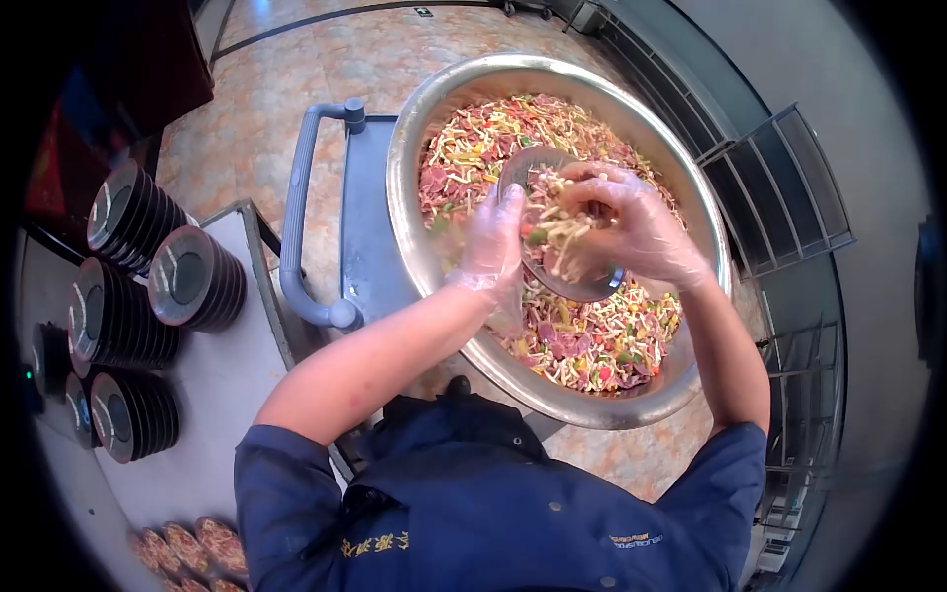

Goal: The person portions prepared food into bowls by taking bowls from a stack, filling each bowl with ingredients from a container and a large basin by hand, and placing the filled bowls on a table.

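The left hand (493,242), in a clear plastic glove, is partly closed on the left edge of a dark plate (589,288), its thumb at the rim and its other fingers mostly hidden. The plate is tilted above the large metal basin. To its right, the gloved right hand (636,222) curls loosely round a handful of chopped food (562,237) over the plate, with pale strips and green and red bits showing; this part is blurred.

Around them, from the left, stacks of dark plates (202,281) stand on a pale table (217,414), and several filled plates (219,543) sit near its lower end. Next comes a blue-grey cart (368,217) with a curved handle (299,197). The wide metal basin (402,187) holds pink pieces mixed with pale strips and coloured bits. At the far right is a metal rack (779,197).
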A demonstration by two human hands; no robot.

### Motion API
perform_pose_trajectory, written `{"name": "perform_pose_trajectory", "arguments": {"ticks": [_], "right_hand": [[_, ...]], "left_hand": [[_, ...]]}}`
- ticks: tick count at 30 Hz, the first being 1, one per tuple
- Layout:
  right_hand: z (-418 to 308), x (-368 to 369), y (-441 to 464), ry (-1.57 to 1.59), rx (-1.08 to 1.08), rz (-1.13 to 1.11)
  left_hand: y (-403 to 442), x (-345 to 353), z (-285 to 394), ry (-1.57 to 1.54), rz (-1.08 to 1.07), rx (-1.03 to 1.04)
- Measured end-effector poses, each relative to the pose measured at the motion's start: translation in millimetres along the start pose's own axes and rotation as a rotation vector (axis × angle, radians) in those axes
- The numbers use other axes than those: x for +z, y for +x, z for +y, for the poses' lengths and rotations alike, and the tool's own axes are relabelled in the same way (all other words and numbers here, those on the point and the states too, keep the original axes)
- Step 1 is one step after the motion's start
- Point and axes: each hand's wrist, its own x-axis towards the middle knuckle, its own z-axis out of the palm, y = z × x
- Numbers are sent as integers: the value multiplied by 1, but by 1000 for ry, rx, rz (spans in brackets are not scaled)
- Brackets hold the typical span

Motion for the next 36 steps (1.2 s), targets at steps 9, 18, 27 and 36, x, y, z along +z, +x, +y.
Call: {"name": "perform_pose_trajectory", "arguments": {"ticks": [9, 18, 27, 36], "right_hand": [[106, -57, -53, 137, 556, -63], [97, 74, -114, -67, 542, -495], [32, -55, -47, 49, 402, -115], [16, -88, -17, 255, 289, 131]], "left_hand": [[6, -4, -10, -63, -13, 62], [13, -20, -14, -160, -36, -42], [10, -8, -15, -63, 30, 23], [14, -15, -15, -70, -21, -16]]}}
